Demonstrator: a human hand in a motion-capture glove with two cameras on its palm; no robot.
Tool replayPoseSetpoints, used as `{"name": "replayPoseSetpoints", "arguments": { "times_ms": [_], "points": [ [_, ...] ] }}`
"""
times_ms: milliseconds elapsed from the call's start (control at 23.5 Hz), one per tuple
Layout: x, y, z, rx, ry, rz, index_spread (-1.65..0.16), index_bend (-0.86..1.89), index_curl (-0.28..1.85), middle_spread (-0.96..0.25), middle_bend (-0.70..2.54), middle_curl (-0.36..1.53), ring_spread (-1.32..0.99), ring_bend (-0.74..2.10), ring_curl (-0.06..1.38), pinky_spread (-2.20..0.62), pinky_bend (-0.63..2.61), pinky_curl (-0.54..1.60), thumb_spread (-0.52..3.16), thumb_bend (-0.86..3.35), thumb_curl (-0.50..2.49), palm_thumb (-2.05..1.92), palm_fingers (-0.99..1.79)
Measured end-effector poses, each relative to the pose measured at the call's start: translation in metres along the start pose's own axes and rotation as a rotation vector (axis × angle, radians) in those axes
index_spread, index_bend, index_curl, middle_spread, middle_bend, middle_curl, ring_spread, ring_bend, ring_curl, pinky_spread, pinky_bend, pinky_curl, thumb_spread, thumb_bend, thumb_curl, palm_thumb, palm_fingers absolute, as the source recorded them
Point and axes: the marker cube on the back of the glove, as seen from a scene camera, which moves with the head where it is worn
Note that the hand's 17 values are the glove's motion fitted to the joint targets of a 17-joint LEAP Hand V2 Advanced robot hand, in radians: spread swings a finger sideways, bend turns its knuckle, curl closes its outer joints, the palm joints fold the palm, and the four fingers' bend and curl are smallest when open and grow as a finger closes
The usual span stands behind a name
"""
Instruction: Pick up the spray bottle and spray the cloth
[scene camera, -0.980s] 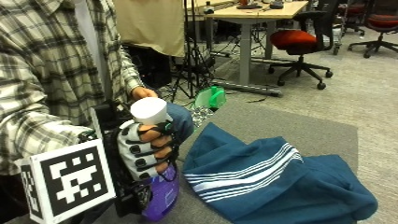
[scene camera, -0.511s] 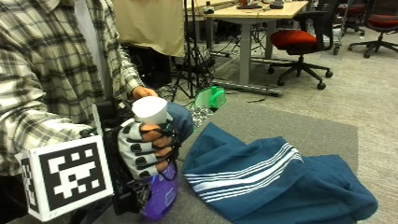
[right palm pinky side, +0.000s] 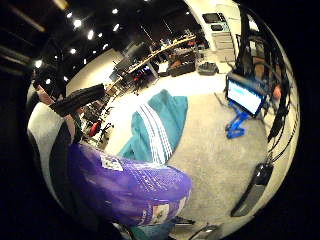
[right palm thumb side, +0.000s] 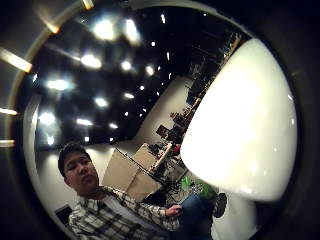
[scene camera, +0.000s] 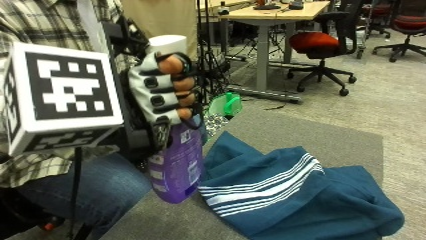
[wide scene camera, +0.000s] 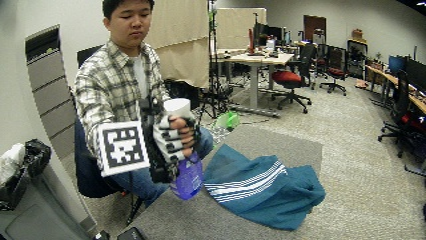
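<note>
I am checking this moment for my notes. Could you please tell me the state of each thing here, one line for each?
spray bottle: lifted off the table, upright, held around its neck, purple body hanging below the hand.
gloved right hand: fingers curled round the bottle's neck under its white top.
cloth: lying crumpled on the grey table, white stripes showing, not touched.
green bottle: at the far table edge, untouched.

An open office or lab: desks (wide scene camera: 256, 57), rolling chairs (wide scene camera: 287, 80), monitors (wide scene camera: 413, 70) and carpet (wide scene camera: 359, 150).

Purple spray bottle (scene camera: 176, 165) with white head — upright, off the table — beside rumpled teal striped cloth (scene camera: 299, 200)
</note>
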Motion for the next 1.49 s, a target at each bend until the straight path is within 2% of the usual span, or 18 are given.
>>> {"name": "replayPoseSetpoints", "arguments": {
  "times_ms": [213, 596, 1108, 1491],
  "points": [
    [-0.020, -0.032, -0.006, -0.026, 0.035, -0.036, -0.30, 0.18, 0.37, -0.22, 0.48, 0.48, -0.23, 0.60, 0.42, -0.18, 0.56, 0.32, 0.23, -0.03, 0.71, 1.11, 1.23],
    [-0.021, -0.048, 0.016, -0.183, 0.192, -0.026, -0.30, 0.17, 0.40, -0.22, 0.47, 0.49, -0.24, 0.59, 0.43, -0.18, 0.56, 0.34, 0.22, -0.03, 0.73, 1.11, 1.23],
    [-0.024, -0.057, 0.065, -0.404, 0.413, -0.060, -0.30, 0.16, 0.43, -0.22, 0.46, 0.50, -0.24, 0.59, 0.45, -0.18, 0.55, 0.35, 0.21, -0.03, 0.76, 1.10, 1.23],
    [-0.022, -0.052, 0.123, -0.604, 0.693, -0.103, -0.30, 0.16, 0.44, -0.22, 0.46, 0.51, -0.24, 0.59, 0.45, -0.18, 0.55, 0.36, 0.20, -0.03, 0.77, 1.10, 1.23]
  ]
}}
